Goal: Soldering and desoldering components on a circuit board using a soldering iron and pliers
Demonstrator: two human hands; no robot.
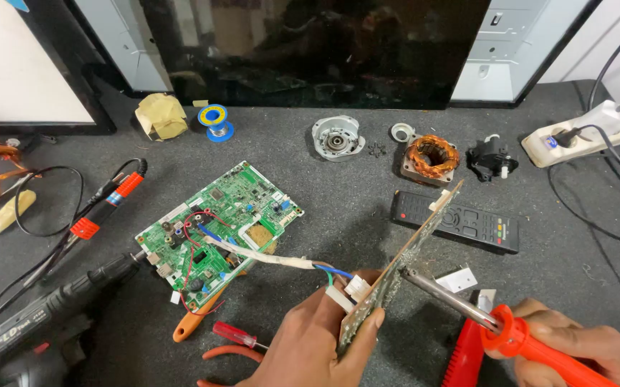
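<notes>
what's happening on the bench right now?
A person's left hand holds a small circuit board on edge, with white, blue and green wires running off it. The right hand grips an orange-handled soldering iron, its tip at the board's face. A larger green circuit board lies flat on the dark mat, with a black remote, a copper-wound motor stator and a rotary tool lying around it.

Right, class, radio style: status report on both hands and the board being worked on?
Left hand grips small circuit board on edge. Right hand holds orange soldering iron, tip at board. Green board, remote lie nearby.
</notes>
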